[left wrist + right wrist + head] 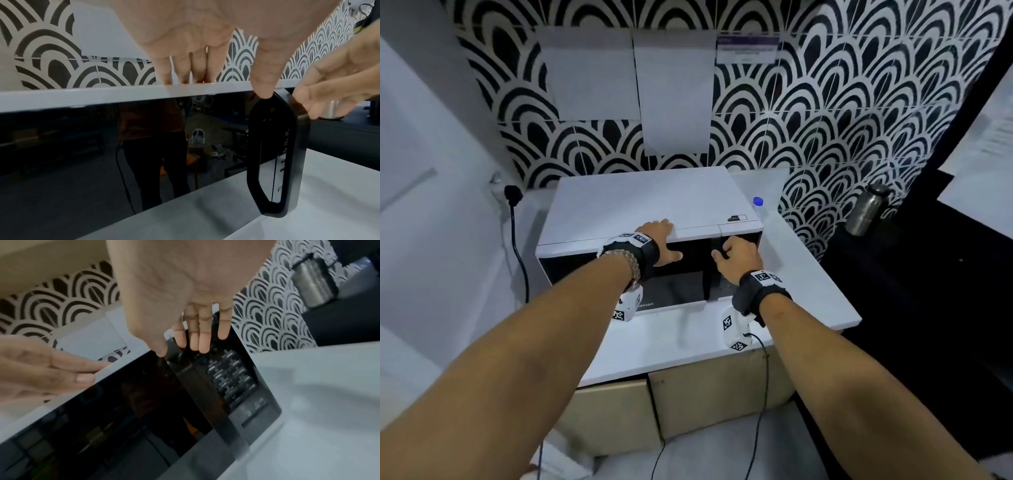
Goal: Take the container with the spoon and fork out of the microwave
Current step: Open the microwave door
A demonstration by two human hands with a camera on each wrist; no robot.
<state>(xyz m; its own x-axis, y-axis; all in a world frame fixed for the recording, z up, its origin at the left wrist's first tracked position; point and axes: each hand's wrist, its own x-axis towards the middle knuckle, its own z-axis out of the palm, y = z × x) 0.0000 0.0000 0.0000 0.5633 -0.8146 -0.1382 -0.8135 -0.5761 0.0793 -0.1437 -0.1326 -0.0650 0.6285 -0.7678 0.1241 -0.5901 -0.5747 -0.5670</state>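
Bracing my left hand (659,240) flat on the microwave (640,202) top front edge, fingers (197,65) straight and relaxed, thumb hanging over the black glass door (678,287), gripping nothing. Door is sitting closed or nearly so; can't tell which. Container with spoon and fork isn't showing through the dark glass, so its spot inside is unconfirmed. Moving right: my right hand (736,255) is reaching the black door handle (275,154), fingers (202,340) extended behind its top end beside the keypad (232,378), thumb on the front; can't tell if it is actually gripping. Microwave is sitting on the white counter (822,291); steel bottle (866,209) is standing far right.
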